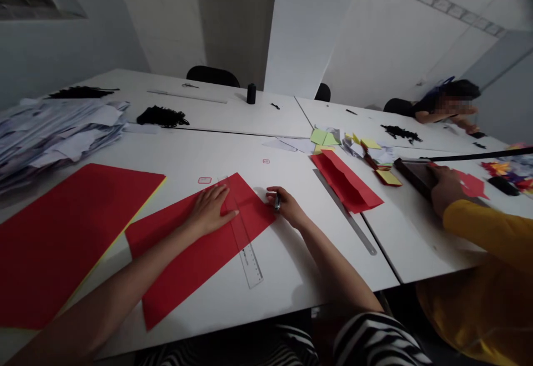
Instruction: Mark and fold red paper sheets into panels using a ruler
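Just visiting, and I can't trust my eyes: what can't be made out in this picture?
All in the head view:
Small tool in the right hand: mostly hidden by the fingers; its kind is unclear.
Markings on the clear ruler: too small.
Print on the red-framed labels: too small.
Left end of the large red sheet: cut off by the left edge.

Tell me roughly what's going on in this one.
The left hand lies spread on a red sheet, its thumb at a clear ruler lying across the sheet. The right hand holds a small tool just off the sheet's edge; its type is unclear. To the right, a co-worker's hand rests on a dark, flat object.
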Motion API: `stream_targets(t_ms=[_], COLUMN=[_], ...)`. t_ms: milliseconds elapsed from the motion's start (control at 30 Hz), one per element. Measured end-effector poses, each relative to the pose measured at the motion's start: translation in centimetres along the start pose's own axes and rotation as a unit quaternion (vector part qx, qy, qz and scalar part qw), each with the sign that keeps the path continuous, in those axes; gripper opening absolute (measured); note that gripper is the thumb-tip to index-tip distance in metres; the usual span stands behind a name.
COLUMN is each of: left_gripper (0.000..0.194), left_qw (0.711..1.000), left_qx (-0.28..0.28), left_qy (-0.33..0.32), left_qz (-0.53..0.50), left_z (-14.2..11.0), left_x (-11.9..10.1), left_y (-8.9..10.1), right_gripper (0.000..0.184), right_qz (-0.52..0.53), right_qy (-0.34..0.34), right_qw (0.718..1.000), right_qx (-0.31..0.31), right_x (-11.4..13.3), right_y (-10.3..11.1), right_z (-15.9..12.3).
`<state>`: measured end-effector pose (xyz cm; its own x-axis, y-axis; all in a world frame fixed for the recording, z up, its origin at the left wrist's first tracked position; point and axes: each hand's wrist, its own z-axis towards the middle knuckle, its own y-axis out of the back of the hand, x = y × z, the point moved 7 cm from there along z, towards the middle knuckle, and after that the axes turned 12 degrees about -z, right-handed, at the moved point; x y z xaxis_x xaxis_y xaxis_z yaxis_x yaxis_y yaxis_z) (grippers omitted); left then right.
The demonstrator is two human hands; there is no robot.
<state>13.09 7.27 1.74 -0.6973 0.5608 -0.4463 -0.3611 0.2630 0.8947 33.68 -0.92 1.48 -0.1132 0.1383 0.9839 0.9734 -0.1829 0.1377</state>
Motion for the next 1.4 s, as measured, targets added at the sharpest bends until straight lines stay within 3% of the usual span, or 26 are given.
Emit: stream_targets(t_ms=[167, 500, 800, 1000, 1233, 1400], left_gripper=[0.074, 0.062, 0.045, 0.042, 0.043, 0.045], left_qw=[1.0, 0.995, 0.995, 0.993, 0.991, 0.991], left_qx=[-0.014, -0.093, -0.057, -0.071, -0.079, -0.063], left_qy=[0.001, -0.038, -0.085, -0.093, -0.109, -0.117], left_qz=[0.022, 0.025, 0.0, -0.018, -0.025, -0.022], left_z=[1.0, 0.5, -1.2, -1.1, -0.9, -0.5], left_x=[0.0, -0.3, -1.8, -2.0, -2.0, -2.0], left_y=[0.2, 0.0, -0.5, -0.4, -0.8, -1.2], right_gripper=[0.025, 0.013, 0.027, 0.026, 0.016, 0.011], right_qz=[-0.026, -0.216, -0.279, -0.254, -0.221, -0.228], right_qy=[0.0, 0.068, 0.096, 0.093, 0.053, 0.072], right_qw=[1.0, 0.972, 0.952, 0.954, 0.972, 0.97], right_qx=[0.015, 0.06, 0.079, 0.127, 0.061, 0.036], right_x=[-0.6, 0.1, -0.1, 0.2, -1.0, -1.1], right_y=[0.0, -1.6, -1.2, -1.1, -0.6, -0.7], right_z=[0.1, 4.0, 0.4, 0.1, 0.8, 1.2])
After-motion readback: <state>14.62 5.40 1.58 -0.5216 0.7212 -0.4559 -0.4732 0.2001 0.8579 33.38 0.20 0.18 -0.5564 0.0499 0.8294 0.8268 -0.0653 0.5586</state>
